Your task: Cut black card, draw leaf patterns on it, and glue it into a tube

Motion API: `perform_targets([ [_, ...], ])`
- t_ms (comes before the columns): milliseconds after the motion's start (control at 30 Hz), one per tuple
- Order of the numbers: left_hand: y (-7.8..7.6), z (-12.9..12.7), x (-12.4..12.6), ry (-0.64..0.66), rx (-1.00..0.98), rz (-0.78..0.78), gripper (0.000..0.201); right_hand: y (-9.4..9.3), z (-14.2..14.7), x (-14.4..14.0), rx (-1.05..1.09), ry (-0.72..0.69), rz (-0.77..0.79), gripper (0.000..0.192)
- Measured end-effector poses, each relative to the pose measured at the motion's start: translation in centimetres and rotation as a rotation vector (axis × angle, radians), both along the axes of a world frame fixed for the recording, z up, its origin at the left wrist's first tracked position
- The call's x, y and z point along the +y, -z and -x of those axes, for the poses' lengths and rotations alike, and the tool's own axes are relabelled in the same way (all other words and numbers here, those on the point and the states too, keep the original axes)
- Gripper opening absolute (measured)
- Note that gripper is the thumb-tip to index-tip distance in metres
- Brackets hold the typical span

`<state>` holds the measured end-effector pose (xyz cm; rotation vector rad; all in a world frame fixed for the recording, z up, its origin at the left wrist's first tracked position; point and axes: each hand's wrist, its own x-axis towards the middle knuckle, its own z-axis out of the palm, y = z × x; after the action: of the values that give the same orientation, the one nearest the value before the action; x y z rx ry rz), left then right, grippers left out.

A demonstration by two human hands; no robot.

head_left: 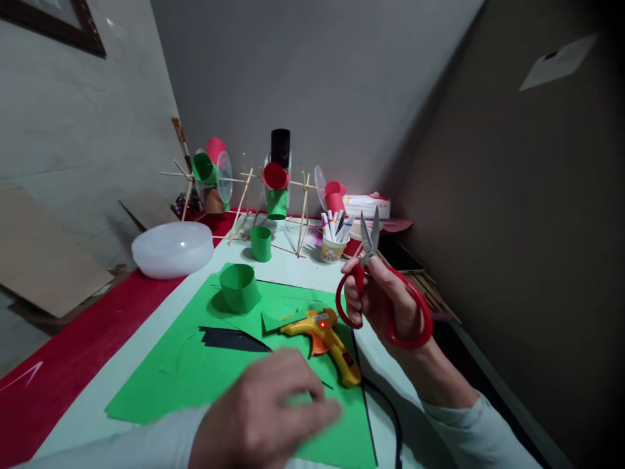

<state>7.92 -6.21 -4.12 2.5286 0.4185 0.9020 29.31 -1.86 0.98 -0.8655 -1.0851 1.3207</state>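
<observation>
My right hand (378, 299) is closed on a pair of scissors (370, 242) with red handles. Its blades point up and stand slightly apart. Blurred by motion, my left hand (273, 410) hovers over the green sheet (161, 384), its thumb and forefinger apart and nothing visible between them. Between the two hands lies a yellow glue gun (336, 345) with an orange trigger and a lit red light. A green paper scrap (283, 320) lies at its nozzle. Strips of black paper (232, 339) and a green paper cup (239, 288) rest on the sheet.
Stick frames (244, 208) carrying wheels with coloured paper cups stand at the back. A smaller green cup (261, 244) sits before them. A cup of markers (334, 247) is behind the scissors. A translucent bowl (172, 249) stands left; a black cord (393, 417) runs right.
</observation>
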Motion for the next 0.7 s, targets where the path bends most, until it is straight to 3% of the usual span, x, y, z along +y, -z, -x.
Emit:
perform_targets([
  [100, -1.3, 1.2, 2.3, -0.441, 0.225, -0.017, 0.035, 0.6, 0.1, 0.1, -0.040, -0.019, -0.013, 0.040],
  [167, -1.7, 1.5, 3.6, -0.579, 0.465, 0.016, 0.035, 1.0, 0.2, 0.2, -0.072, -0.040, -0.038, 0.040],
  [267, -1.6, 1.4, 4.6, -0.590, 0.595, 0.042, 0.028, 1.6, 0.2, 0.2, -0.128, -0.066, -0.091, 0.037],
  [500, -0.6, 1.8, 5.2, -0.592, 0.498, 0.073, 0.029, 1.9, 0.0, 0.2, -0.149, -0.060, -0.117, 0.035],
  [600, -1.7, 1.7, 5.6, -0.565, 0.403, 0.119, 0.029, 1.9, 0.1, 0.2, -0.161, -0.047, -0.113, 0.034],
  [700, -4.3, 3.6, 4.4, -0.569, 0.280, 0.181, 0.033, 1.7, 0.1, 0.3, -0.165, -0.023, -0.103, 0.032],
])
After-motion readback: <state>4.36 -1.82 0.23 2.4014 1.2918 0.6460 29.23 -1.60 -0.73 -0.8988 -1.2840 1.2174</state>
